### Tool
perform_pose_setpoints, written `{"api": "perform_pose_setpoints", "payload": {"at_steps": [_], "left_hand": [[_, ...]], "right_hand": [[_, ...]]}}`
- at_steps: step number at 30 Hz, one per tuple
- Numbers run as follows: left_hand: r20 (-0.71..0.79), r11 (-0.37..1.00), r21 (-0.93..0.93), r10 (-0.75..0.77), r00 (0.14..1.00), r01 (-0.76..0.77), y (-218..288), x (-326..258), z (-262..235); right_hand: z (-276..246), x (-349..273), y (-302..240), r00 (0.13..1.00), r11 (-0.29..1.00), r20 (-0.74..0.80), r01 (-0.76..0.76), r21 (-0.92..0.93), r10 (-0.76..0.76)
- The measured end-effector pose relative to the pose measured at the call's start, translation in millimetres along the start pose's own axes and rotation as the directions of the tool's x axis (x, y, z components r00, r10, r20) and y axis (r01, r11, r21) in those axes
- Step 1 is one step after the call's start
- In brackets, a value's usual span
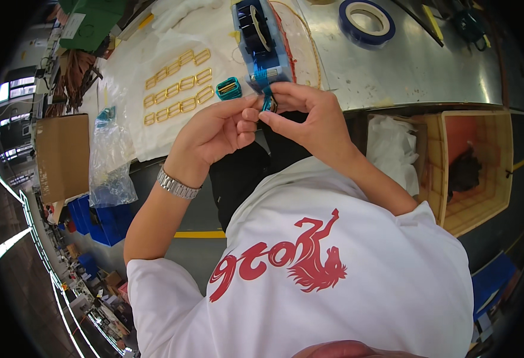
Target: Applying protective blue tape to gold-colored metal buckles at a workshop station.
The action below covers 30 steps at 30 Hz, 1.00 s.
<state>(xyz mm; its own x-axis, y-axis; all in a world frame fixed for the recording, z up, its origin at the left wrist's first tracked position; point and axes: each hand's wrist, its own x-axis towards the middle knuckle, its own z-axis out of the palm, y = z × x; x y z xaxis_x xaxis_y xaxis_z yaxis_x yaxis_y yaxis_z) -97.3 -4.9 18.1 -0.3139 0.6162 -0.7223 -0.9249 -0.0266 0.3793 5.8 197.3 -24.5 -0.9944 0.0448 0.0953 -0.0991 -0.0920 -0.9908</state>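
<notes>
My right hand (312, 116) pinches a small piece wrapped in shiny blue tape (268, 105) between thumb and fingers. My left hand (220, 128) is closed, with its thumb and index fingertips at the same piece; the fingers partly hide it. Just beyond both hands stands a blue tape dispenser (281, 67) with a dark blue roll of tape (253, 27), and a strip of blue tape runs down from its front to the piece. A bundle of gold buckles wrapped in blue-green tape (229, 88) lies left of the dispenser. Gold rectangular buckles (172, 90) lie in three rows farther left.
A white sheet (125, 95) covers the left worktop, and a metal top (339, 77) lies right. A large blue tape roll (367, 22) rests there. A cardboard box (63, 156) and clear plastic bag (112, 176) are at left; a wooden crate (479, 209) stands lower right.
</notes>
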Motion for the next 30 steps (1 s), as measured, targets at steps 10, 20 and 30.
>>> {"api": "perform_pose_setpoints", "payload": {"at_steps": [10, 20, 30], "left_hand": [[0.235, 0.012, 0.863, 0.876, 0.422, -0.506, -89, -7, 24], [0.188, 0.021, 0.878, 0.904, 0.384, -0.478, -93, 18, 24], [-0.029, 0.581, 0.602, 0.702, 0.712, -0.548, -84, -18, 19]], "right_hand": [[6, 3, 15, 0.986, 0.966, -0.093, -0.113, 0.233, 0.137], [8, -2, 28, 0.975, 0.958, -0.118, -0.157, 0.240, 0.189], [14, -48, 22, 0.974, 0.956, -0.061, -0.201, 0.213, 0.218]]}}
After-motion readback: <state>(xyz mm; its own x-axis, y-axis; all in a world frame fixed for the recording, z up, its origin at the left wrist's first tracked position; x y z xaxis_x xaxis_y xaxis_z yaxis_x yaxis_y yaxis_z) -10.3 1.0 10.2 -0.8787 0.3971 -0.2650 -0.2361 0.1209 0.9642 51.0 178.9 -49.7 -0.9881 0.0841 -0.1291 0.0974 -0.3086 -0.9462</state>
